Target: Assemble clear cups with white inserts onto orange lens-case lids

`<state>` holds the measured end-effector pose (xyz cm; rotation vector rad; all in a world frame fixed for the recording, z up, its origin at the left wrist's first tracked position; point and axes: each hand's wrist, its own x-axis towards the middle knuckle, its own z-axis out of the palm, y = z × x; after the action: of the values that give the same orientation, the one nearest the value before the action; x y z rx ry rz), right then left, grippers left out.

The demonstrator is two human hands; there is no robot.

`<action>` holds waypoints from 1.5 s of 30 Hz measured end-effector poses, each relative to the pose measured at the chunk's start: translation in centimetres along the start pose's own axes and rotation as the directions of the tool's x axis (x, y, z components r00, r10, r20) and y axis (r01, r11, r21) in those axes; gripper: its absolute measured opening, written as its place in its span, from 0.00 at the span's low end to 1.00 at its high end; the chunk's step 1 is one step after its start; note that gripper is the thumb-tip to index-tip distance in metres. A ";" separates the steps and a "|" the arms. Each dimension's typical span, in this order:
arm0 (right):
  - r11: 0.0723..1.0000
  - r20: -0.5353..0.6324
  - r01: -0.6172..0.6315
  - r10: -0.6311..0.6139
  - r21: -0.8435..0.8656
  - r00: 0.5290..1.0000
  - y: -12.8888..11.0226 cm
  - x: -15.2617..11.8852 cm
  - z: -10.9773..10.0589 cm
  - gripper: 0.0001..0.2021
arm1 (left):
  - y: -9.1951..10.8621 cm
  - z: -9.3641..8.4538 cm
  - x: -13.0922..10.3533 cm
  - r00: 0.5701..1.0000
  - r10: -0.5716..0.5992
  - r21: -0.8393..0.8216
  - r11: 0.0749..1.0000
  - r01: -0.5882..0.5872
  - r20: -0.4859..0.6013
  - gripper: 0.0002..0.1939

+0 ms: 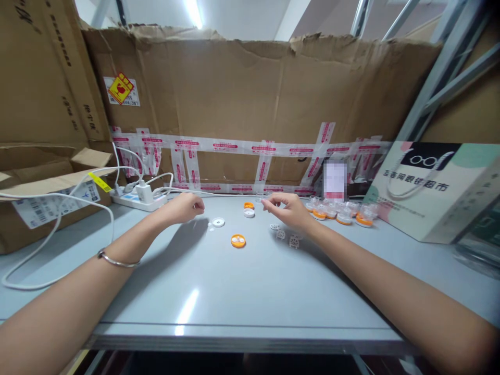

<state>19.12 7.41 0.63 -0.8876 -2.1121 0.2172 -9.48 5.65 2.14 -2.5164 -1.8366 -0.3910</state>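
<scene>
My left hand (190, 207) is held above the table with its fingers curled together; whatever they hold, if anything, is hidden. Near it lie a white round disc (218, 222) and tiny white bits (212, 227). My right hand (288, 209) pinches at a small clear plastic piece (259, 198), which is hard to make out. Just left of those fingertips are a white ring-shaped cap (249, 213) and an orange ring (249, 205). An orange round case with white parts inside (238, 240) lies between my hands, nearer to me. Below my right hand sit several small white slotted parts (294, 241).
Clear-domed orange and white round pieces (344, 216) cluster at the back right, beside a paper bag (425, 187). A power strip (136, 200) with white cables stands at the left near an open carton (50, 192). Tall cardboard (250, 94) walls the back.
</scene>
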 end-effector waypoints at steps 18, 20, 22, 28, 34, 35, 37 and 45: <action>0.967 0.220 0.063 -0.007 -0.248 0.975 3.9 0.5 1.6 0.12 | 2.0 2.3 -0.3 0.947 0.311 -0.163 0.941 -0.296 0.080 0.14; 0.951 0.258 0.103 -0.026 -0.290 0.966 4.0 0.7 2.2 0.13 | 2.2 2.4 -0.2 0.947 0.314 -0.170 0.939 -0.299 0.067 0.14; 0.941 0.298 0.126 -0.028 -0.314 0.954 3.8 0.8 2.6 0.13 | 2.4 2.4 -0.2 0.948 0.314 -0.170 0.939 -0.300 0.060 0.14; 0.965 0.336 0.102 -0.015 -0.242 0.942 3.3 0.8 3.2 0.04 | 2.7 2.2 -0.4 0.950 0.312 -0.152 0.940 -0.304 0.030 0.14; 0.991 0.314 0.008 0.035 -0.135 0.949 2.3 0.9 2.9 0.03 | 3.0 2.2 -0.4 0.952 0.298 -0.211 0.928 -0.306 -0.066 0.15; 0.996 0.313 -0.041 0.065 -0.080 0.947 1.7 0.9 2.7 0.04 | 3.1 2.1 -0.5 0.956 0.283 -0.246 0.924 -0.294 -0.079 0.15; 0.973 0.351 -0.190 0.134 0.129 0.927 0.5 0.8 2.1 0.06 | 3.6 1.9 -0.6 0.963 0.247 -0.329 0.905 -0.269 -0.109 0.15; 0.656 0.600 -0.512 0.112 0.555 0.792 -1.9 0.1 1.0 0.09 | 5.9 2.0 -1.2 0.991 0.129 -0.719 0.685 -0.114 -0.034 0.19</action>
<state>17.29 6.23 0.89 -0.7658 -2.0247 1.5162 -3.87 2.96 0.86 -3.0789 -1.7263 -1.3304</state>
